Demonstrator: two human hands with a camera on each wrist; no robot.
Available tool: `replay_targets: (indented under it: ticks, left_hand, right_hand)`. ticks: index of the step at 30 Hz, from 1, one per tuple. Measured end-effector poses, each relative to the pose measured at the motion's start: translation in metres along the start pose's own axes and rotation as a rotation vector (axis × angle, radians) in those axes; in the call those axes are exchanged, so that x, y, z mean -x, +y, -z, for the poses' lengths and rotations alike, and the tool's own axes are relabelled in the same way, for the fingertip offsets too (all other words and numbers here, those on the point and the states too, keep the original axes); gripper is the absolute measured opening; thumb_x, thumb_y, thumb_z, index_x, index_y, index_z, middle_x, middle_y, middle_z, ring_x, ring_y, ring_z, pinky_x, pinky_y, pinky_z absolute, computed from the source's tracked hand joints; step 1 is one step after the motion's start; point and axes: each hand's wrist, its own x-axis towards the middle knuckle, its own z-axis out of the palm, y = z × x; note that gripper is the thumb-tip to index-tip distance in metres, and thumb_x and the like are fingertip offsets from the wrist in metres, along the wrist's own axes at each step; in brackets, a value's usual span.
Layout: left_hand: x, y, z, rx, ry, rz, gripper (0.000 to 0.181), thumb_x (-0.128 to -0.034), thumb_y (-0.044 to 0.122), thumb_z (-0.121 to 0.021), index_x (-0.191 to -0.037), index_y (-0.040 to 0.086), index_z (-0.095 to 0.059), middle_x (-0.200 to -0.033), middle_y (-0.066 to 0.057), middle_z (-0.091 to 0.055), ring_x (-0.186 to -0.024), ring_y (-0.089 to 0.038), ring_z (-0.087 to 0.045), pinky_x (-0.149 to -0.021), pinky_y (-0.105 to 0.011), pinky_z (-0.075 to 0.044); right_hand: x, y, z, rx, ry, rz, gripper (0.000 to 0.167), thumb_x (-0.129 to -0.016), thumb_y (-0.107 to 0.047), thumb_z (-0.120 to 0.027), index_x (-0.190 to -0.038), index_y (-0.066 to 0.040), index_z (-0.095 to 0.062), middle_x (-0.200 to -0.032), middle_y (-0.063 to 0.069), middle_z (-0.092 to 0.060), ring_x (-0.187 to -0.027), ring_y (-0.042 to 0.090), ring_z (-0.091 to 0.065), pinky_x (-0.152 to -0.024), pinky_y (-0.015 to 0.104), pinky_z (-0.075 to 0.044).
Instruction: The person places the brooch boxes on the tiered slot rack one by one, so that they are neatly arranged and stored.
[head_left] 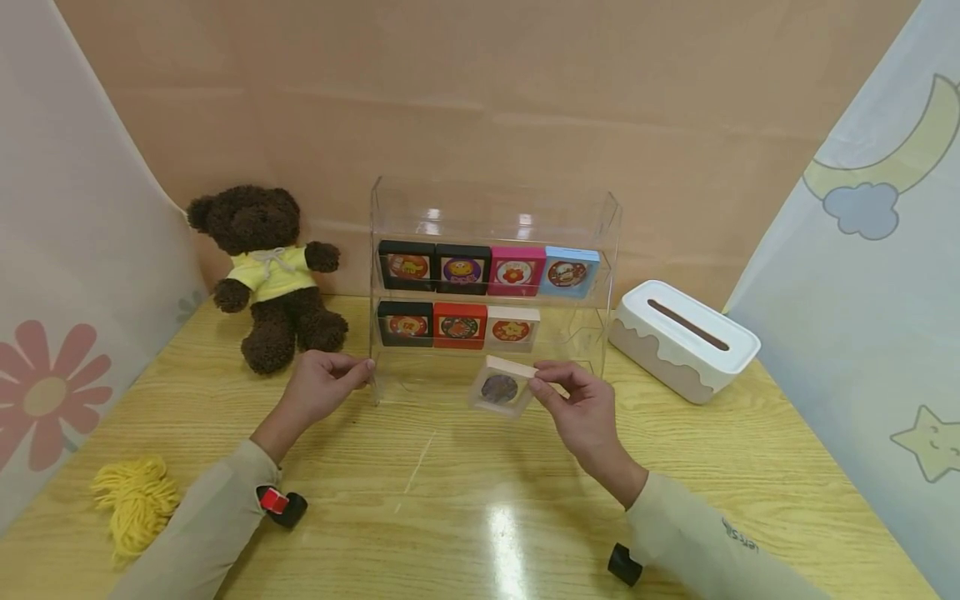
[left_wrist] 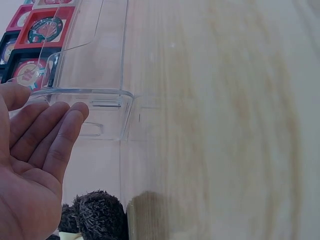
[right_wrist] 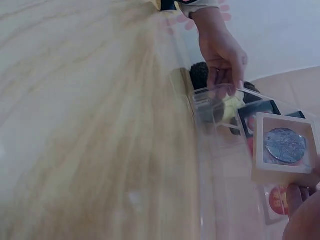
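Note:
A clear acrylic display stand (head_left: 487, 208) stands on the table with square framed badges on two of its tiers. At its left side panel, my left hand (head_left: 324, 385) pinches the front edge between thumb and fingers; the left wrist view shows this hand (left_wrist: 40, 145) beside the clear corner. My right hand (head_left: 581, 408) pinches the right edge of a pale square frame (head_left: 482, 403) with a dark round disc (head_left: 499, 388) inside. The frame is tilted in front of the lower tiers. In the right wrist view the disc (right_wrist: 285, 145) looks silvery blue.
Left of the stand sits a brown teddy bear (head_left: 273, 275) in a yellow top. A white tissue box (head_left: 678, 337) stands to the right. Yellow yarn (head_left: 138, 504) lies at the front left. Four-sided frames, such as a red one (head_left: 460, 343), line the tiers.

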Motion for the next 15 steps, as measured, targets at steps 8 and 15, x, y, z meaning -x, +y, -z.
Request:
replay_targets:
  ticks: [8,15]
  left_hand:
    - [-0.004,-0.022,-0.002,0.008,0.013,0.004,0.024,-0.0928,0.020,-0.065,-0.096,-0.002,-0.075,-0.085,-0.012,-0.071,-0.073,-0.018,-0.068,-0.065,-0.030,-0.053]
    - [-0.004,-0.021,-0.002,0.009,0.003,0.000,0.025,-0.0937,0.017,-0.063,-0.096,-0.005,-0.074,-0.086,-0.014,-0.071,-0.074,-0.019,-0.068,-0.065,-0.031,-0.054]
  right_hand:
    - [-0.018,-0.008,0.020,-0.035,0.084,0.047,0.009,-0.081,0.017,-0.065,-0.088,0.021,-0.060,-0.095,0.007,-0.067,-0.095,0.017,-0.063,-0.077,0.023,-0.051]
    - [-0.035,-0.014,0.039,-0.076,0.158,0.084,0.008,-0.082,0.017,-0.064,-0.090,0.018,-0.064,-0.098,0.011,-0.068,-0.092,0.018,-0.064,-0.074,0.022,-0.051]
